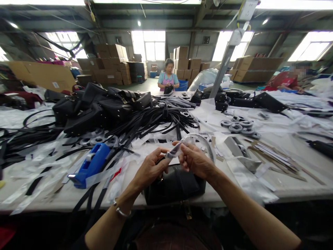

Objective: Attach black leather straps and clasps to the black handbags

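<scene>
A black handbag lies at the table's near edge, with a metal clasp hanging from its front. Above it arches its handle, covered in clear plastic wrap. My left hand pinches the handle near its left end. Close beside it, my right hand grips a twisted part of the plastic wrap around the handle between thumb and fingers. Part of the bag's top is hidden by both hands.
To the left stands a blue tape dispenser; a grey tape dispenser is at the right. Black straps, piled black handbags and rolled grey coils cover the table. A metal post rises behind. A co-worker sits across.
</scene>
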A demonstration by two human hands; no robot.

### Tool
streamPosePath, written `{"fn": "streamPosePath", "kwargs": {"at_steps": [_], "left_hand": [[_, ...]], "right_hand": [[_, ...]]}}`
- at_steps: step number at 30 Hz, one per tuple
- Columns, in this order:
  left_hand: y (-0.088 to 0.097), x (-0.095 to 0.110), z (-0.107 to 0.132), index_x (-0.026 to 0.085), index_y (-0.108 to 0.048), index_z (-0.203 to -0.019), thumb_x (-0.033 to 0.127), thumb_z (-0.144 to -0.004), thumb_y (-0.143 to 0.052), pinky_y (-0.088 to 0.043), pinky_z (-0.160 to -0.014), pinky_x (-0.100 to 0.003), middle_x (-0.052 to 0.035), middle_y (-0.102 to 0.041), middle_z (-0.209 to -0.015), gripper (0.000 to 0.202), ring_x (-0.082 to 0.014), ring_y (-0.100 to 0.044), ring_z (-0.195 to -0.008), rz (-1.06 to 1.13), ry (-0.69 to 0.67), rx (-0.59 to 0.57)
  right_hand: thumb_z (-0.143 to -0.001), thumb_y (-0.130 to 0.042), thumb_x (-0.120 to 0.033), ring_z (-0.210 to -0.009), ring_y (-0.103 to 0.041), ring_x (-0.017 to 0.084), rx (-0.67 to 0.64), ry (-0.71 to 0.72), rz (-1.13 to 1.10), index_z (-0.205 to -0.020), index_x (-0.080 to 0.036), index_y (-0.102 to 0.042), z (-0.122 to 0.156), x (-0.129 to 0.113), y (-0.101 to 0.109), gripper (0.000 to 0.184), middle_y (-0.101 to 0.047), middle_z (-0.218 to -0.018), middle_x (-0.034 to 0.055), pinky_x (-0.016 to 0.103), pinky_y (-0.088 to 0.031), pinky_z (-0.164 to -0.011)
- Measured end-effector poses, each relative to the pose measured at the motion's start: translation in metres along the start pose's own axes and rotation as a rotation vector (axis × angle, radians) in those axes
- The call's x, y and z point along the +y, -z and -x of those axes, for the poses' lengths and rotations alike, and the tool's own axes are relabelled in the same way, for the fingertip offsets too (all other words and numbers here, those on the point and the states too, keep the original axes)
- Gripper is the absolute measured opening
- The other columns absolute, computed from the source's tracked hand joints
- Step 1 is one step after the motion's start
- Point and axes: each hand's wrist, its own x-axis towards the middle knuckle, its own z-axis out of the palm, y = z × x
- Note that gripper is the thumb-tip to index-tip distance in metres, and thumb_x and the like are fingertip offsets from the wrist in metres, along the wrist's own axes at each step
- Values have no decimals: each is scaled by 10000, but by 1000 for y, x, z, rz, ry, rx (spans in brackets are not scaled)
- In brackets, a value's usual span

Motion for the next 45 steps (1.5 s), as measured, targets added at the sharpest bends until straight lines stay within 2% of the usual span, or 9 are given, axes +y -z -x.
{"fn": "streamPosePath", "kwargs": {"at_steps": [6,11,19,28,31,34,37,40,45], "left_hand": [[-9,-2,-3,212,-600,-1012,283,-889,-598,-467,-697,-240,-12,-651,-888,142,-134,-595,-767,-270,-257,365],[-7,-1,-5,209,-642,-907,294,-913,-568,-496,-722,-275,-28,-655,-862,113,-157,-608,-784,-306,-332,473],[18,0,-5,155,-622,-875,364,-845,-665,-527,-496,-231,1,-660,-687,215,-131,-623,-560,325,-66,318],[15,-13,10,163,-568,-892,332,-904,-614,-596,-588,-247,-42,-614,-1124,176,-112,-683,-702,350,-263,510],[15,-16,8,154,-565,-870,348,-893,-623,-598,-590,-252,-51,-607,-1104,203,-127,-676,-740,468,-210,450],[19,-17,3,159,-566,-858,377,-880,-626,-578,-564,-255,-48,-622,-1058,227,-126,-649,-710,456,-180,400],[24,-15,-1,175,-581,-842,369,-888,-603,-539,-617,-252,-35,-646,-992,200,-143,-628,-754,224,-177,420],[31,-9,-1,188,-611,-823,310,-914,-556,-490,-741,-270,-33,-654,-913,162,-164,-596,-822,-168,-261,448],[51,-3,-2,190,-576,-822,260,-958,-465,-436,-675,-238,-10,-618,-794,189,-136,-554,-706,-358,-319,276]], "right_hand": [[-707,-821,-456,-380,-481,64,165,124,44,-784,-181,-598,-4,2,3,362,-588,-550,-53,161,-361,-344],[-743,-790,-446,-403,-499,78,250,197,180,-775,-180,-626,-4,6,-5,314,-603,-553,-36,178,-383,-361],[-779,-763,-371,-484,-517,93,200,284,155,-762,-201,-644,-6,17,-13,209,-610,-618,-26,202,-419,-418],[-780,-735,-452,-638,-584,99,270,475,-74,-1199,-342,-599,-16,-17,-4,454,-674,-1119,8,227,-475,-511],[-717,-796,-432,-565,-575,93,344,573,16,-1042,-287,-683,-18,-36,5,374,-719,-991,10,233,-483,-491],[-662,-839,-418,-416,-527,98,475,648,165,-737,-193,-685,-23,-51,18,283,-657,-602,-3,227,-438,-384],[-671,-815,-367,-305,-449,92,593,597,309,-594,-176,-595,-29,-59,32,302,-527,-414,-28,216,-362,-291],[-664,-755,-282,-259,-376,81,597,374,369,-783,-165,-634,-31,-59,47,206,-514,-401,-56,202,-327,-254],[-682,-742,-277,-305,-319,41,518,132,162,-829,-146,-658,-22,-52,59,214,-482,-418,-66,156,-302,-291]]}}
